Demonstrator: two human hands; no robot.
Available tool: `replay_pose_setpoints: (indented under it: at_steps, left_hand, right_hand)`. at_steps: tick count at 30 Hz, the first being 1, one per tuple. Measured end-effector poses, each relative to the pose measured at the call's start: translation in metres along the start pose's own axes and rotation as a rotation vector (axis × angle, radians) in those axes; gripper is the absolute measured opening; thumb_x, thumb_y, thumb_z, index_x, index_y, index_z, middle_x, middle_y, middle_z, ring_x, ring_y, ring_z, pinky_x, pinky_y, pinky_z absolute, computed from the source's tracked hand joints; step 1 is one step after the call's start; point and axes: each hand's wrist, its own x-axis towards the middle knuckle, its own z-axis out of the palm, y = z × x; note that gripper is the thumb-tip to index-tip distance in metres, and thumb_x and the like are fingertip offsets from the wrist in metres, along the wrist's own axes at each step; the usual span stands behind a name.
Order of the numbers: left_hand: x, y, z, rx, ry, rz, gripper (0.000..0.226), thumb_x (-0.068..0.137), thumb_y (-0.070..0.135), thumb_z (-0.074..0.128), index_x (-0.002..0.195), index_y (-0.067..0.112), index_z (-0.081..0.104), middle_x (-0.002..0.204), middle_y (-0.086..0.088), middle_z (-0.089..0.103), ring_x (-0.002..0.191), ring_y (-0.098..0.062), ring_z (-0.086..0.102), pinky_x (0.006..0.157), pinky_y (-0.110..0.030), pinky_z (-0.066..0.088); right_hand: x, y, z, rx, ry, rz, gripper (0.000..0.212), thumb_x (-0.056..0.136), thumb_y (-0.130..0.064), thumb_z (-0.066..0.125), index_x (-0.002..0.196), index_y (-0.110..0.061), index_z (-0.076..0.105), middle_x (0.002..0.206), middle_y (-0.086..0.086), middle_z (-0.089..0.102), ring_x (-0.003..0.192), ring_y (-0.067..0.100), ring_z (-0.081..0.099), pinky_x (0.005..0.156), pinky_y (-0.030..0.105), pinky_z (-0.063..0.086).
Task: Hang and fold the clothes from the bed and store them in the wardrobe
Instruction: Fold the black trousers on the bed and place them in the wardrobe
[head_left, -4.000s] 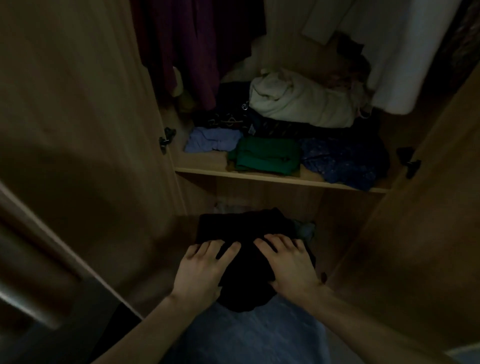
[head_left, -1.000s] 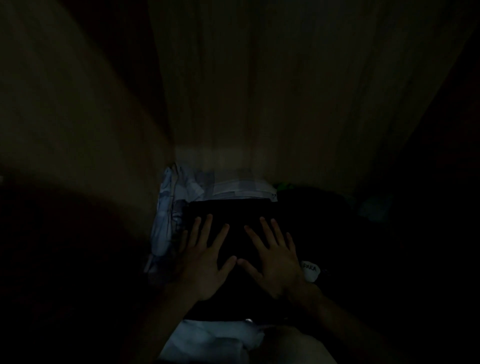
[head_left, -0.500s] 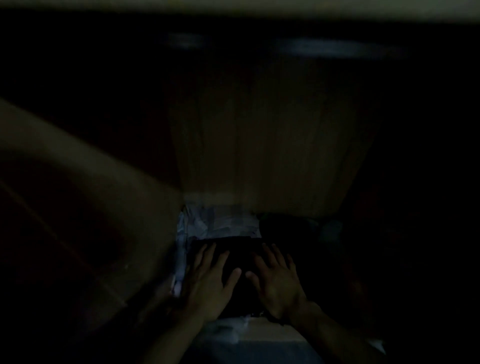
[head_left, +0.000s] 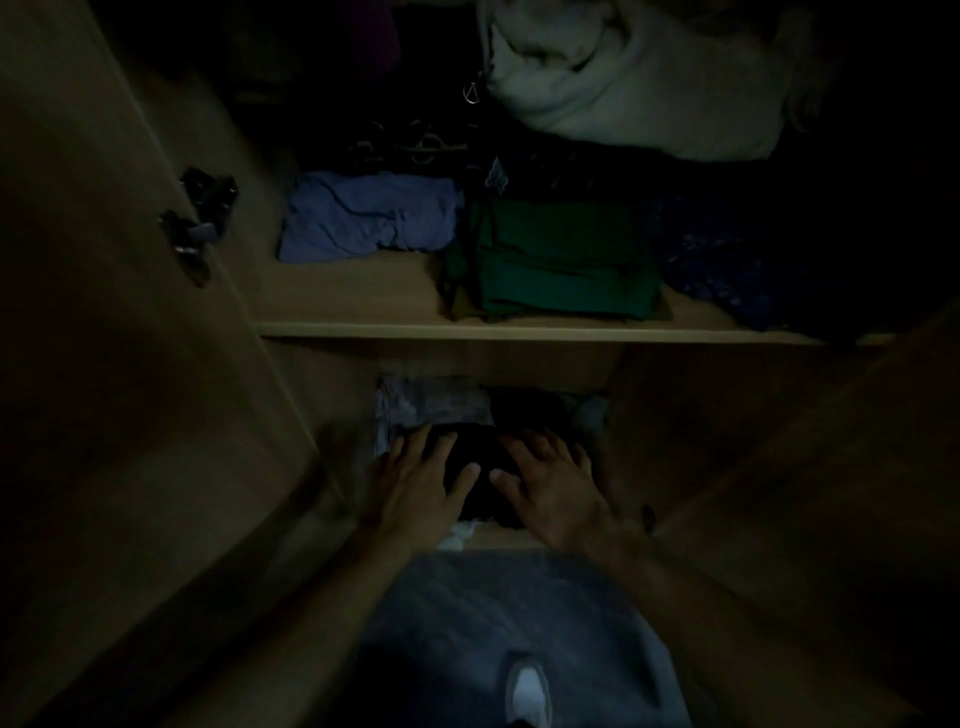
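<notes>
A folded black garment (head_left: 480, 470) lies on the lower wardrobe shelf, on top of a pale blue-grey folded cloth (head_left: 431, 408). My left hand (head_left: 421, 480) rests flat on its left side with fingers spread. On its right side my right hand (head_left: 550, 486) lies flat too, fingers apart. Neither hand grips the cloth. The scene is dim and the garment's edges are hard to make out.
The upper shelf (head_left: 519, 330) carries a crumpled blue garment (head_left: 366, 215), a folded green one (head_left: 556, 260), a dark blue patterned one (head_left: 727, 260) and a pale bundle (head_left: 634, 83). Open wardrobe doors (head_left: 130, 364) flank both sides; a hinge (head_left: 200, 213) is at the left.
The view has pulled back and up, so the upper shelf shows again. Both hands stay flat on the black garment on the lower shelf.
</notes>
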Motion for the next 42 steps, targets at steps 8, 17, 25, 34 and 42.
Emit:
replay_pose_setpoints:
  at_steps: [8,17,25,34,42]
  left_hand:
    - [-0.105,0.047,-0.085,-0.085,-0.059,0.022,0.073,0.089,0.075,0.011,0.149,0.036,0.026,0.162,-0.002,0.021,0.142,-0.028,0.032,0.111,-0.047,0.036]
    - [-0.18,0.09,-0.142,-0.006,0.119,0.067,0.068,0.091,0.075,0.012,0.147,0.04,0.025,0.157,-0.002,0.028,0.14,-0.031,0.03,0.107,-0.05,0.039]
    - [-0.264,0.147,-0.166,0.083,0.207,0.071,0.06,0.092,0.071,0.02,0.144,0.043,0.028,0.153,0.004,0.035,0.136,-0.028,0.037,0.108,-0.053,0.036]
    - [-0.331,0.203,-0.178,0.049,0.234,0.142,0.053,0.095,0.068,0.024,0.142,0.044,0.026,0.154,0.004,0.032,0.136,-0.028,0.037,0.107,-0.053,0.037]
    - [-0.365,0.22,-0.188,0.02,0.223,0.243,0.06,0.092,0.073,0.02,0.144,0.043,0.028,0.155,0.007,0.031,0.136,-0.025,0.036,0.108,-0.051,0.036]
  right_hand:
    - [-0.114,-0.05,-0.093,-0.042,0.007,0.039,0.056,0.098,-0.061,0.03,0.149,-0.039,0.027,0.152,0.001,0.035,0.138,0.029,0.032,0.11,0.055,0.03]
    - [-0.196,-0.05,-0.139,-0.123,0.124,-0.01,0.06,0.097,-0.065,0.026,0.151,-0.04,0.018,0.157,0.001,0.023,0.137,0.033,0.03,0.105,0.057,0.036]
    - [-0.299,-0.026,-0.173,-0.096,0.248,-0.076,0.062,0.096,-0.066,0.024,0.151,-0.039,0.017,0.155,0.002,0.028,0.14,0.03,0.028,0.106,0.056,0.036]
    - [-0.397,-0.007,-0.185,-0.002,0.306,-0.045,0.062,0.096,-0.066,0.026,0.151,-0.039,0.019,0.157,0.001,0.025,0.142,0.027,0.024,0.108,0.055,0.034]
    - [-0.441,-0.011,-0.2,0.076,0.377,-0.002,0.081,0.083,-0.078,0.012,0.152,-0.036,0.022,0.156,0.004,0.028,0.14,0.029,0.029,0.106,0.053,0.04]
